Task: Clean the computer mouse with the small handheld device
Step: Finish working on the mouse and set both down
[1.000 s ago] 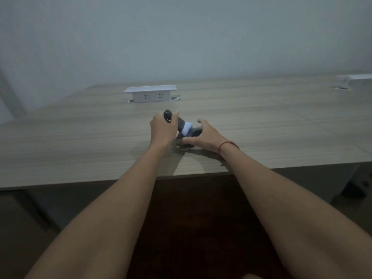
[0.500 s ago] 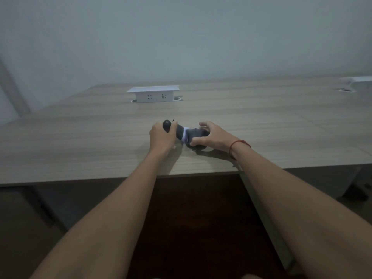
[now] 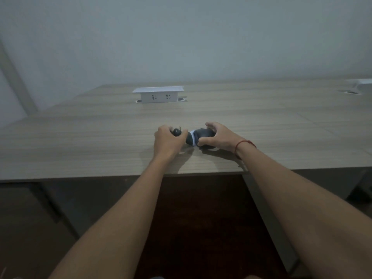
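Observation:
A dark computer mouse [image 3: 203, 134] lies on the wooden table [image 3: 100, 141], a little back from its front edge. My right hand [image 3: 219, 136] is closed over it from the right, with a red string around that wrist. My left hand [image 3: 168, 142] grips a small dark handheld device [image 3: 189, 137] with a pale tip. The device points right and its tip touches the mouse's left side. Most of the device is hidden inside my fist.
A white pop-up socket box [image 3: 158, 94] stands at the back middle of the table. A second white box [image 3: 360, 85] sits at the far right edge. A plain wall is behind. Below the table's front edge are dark floor and table legs.
Both hands, the mouse and the device have shifted slightly right along the table. The device has tilted lower, from pointing down at the mouse to lying nearly level against its left side.

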Action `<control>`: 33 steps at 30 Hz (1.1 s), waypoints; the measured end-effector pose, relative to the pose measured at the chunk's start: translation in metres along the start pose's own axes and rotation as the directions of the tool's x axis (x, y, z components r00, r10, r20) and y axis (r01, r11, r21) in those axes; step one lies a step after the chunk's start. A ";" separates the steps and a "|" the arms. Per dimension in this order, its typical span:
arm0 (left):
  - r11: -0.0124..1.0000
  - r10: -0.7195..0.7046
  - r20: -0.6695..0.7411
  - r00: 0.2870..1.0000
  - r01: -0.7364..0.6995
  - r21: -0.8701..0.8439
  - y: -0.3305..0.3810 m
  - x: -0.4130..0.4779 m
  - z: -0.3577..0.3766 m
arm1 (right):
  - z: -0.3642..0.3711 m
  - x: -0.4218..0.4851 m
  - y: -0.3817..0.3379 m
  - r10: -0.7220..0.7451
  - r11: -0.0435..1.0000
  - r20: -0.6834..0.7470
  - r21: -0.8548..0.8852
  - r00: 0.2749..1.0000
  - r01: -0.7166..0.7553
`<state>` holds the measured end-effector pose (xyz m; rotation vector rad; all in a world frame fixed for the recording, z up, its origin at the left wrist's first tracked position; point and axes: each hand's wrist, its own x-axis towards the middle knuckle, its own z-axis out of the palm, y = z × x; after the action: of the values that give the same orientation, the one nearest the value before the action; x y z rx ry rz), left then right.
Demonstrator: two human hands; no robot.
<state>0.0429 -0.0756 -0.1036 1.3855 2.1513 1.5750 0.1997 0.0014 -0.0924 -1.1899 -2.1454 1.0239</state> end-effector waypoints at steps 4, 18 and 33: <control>0.958 -0.040 -0.025 0.999 0.046 0.282 -0.009 0.002 -0.004 | 0.000 -0.004 0.001 0.021 0.999 -0.024 0.029 0.999 -0.020; 0.948 0.168 0.397 0.902 -0.259 0.187 -0.013 -0.010 -0.008 | 0.037 -0.017 -0.008 0.049 0.988 -0.311 0.152 0.949 -0.002; 0.948 -0.006 0.104 0.995 -0.027 0.316 -0.011 0.073 0.063 | 0.033 0.074 0.001 0.036 0.999 -0.488 -0.001 0.872 -0.042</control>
<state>0.0314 0.0204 -0.1127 1.5295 2.4142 1.1654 0.1395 0.0526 -0.1095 -1.3334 -1.7328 0.6334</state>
